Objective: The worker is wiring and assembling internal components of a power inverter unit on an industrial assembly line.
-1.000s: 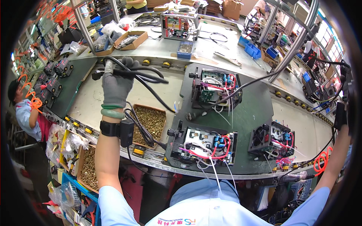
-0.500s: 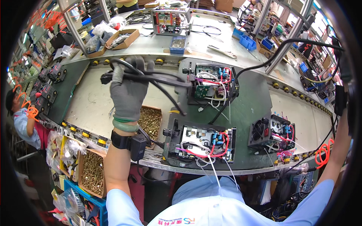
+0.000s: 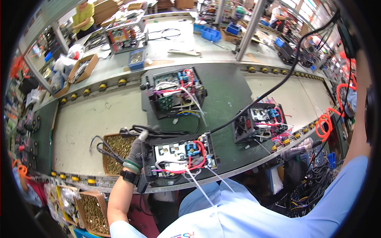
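Note:
My left hand (image 3: 139, 148), in a grey glove, is at the left end of the nearest open electrical unit (image 3: 174, 156). Its fingers reach over a bundle of black cable (image 3: 170, 131) lying behind that unit; they are blurred and partly hidden, so their grip is unclear. My right arm (image 3: 359, 131) is raised along the right rim. The hand at its end is lost in the dark edge beside a black object (image 3: 347, 37). From up there a thick black cable (image 3: 278, 85) slants down to the near unit.
Another open unit (image 3: 174, 91) stands behind, and a third (image 3: 260, 121) to the right, on the green board (image 3: 226, 91). A box of small brass-coloured parts (image 3: 115, 144) adjoins my left hand. An orange coiled hose (image 3: 327, 123) hangs right. Rollers (image 3: 103, 87) edge the line.
My left hand has come down from above the bench, and the cable bundle it held up now lies behind the near unit. The view has shifted right. My right arm stays raised.

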`<state>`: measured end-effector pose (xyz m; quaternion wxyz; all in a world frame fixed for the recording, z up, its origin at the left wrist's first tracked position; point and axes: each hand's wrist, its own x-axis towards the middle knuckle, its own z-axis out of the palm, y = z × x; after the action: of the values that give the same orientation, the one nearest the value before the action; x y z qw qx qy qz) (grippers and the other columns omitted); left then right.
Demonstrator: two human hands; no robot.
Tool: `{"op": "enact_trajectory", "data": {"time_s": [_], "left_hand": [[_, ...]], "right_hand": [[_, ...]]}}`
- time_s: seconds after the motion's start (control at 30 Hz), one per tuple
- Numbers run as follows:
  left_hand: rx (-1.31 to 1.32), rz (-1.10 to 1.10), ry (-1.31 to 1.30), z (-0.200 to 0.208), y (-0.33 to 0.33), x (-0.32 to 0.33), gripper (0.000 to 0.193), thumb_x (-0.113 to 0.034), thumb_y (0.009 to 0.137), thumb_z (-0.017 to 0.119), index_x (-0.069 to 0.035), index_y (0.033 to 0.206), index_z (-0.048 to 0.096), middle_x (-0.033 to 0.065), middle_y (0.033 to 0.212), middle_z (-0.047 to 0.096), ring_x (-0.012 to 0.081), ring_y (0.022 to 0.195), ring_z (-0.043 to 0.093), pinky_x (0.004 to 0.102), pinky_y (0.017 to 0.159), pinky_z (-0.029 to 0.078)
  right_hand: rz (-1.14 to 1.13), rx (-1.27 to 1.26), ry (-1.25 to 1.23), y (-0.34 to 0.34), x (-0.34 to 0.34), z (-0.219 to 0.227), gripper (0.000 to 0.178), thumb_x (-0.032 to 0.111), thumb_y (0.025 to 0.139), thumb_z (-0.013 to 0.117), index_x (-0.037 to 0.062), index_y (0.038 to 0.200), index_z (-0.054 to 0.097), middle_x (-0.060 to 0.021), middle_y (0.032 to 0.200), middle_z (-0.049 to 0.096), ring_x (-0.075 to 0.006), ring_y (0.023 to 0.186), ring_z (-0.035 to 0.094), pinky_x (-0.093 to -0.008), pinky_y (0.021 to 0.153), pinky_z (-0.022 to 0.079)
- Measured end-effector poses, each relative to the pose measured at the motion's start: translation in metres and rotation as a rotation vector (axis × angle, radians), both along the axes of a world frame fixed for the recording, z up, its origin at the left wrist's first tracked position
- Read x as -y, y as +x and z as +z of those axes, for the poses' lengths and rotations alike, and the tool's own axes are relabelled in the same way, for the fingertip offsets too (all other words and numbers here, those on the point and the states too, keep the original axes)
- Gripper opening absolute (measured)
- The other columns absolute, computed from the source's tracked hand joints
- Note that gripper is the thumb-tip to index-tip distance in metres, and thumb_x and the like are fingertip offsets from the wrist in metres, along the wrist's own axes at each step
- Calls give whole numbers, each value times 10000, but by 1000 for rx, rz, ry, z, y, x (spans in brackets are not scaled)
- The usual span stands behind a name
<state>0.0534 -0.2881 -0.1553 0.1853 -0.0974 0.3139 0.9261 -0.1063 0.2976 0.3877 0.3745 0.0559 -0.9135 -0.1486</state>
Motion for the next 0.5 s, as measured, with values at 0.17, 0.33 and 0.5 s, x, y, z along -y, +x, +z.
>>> {"op": "enact_trajectory", "data": {"time_s": [0.17,0.33,0.5], "left_hand": [[99,8,-314,-13,-20,11,352,-289,984,584,-54,1242,543,178,1135,675,305,976,700,456,845,606],[-591,-574,-1499,16,-45,58,349,-295,954,625,17,1097,684,73,837,695,161,746,627,313,721,512],[-355,-346,-1265,205,-35,-1,471,-268,925,661,-12,1303,545,70,772,664,107,628,619,250,549,491]], "right_hand": [[175,90,-257,37,61,-28,219,244,946,549,43,867,589,-76,752,614,-149,620,572,-276,505,427],[414,167,-506,60,136,-51,196,225,932,557,41,940,623,-62,835,645,-129,705,603,-251,550,443],[679,261,-747,65,211,-82,213,206,917,565,40,1012,658,-48,917,675,-110,791,635,-225,596,459]]}}
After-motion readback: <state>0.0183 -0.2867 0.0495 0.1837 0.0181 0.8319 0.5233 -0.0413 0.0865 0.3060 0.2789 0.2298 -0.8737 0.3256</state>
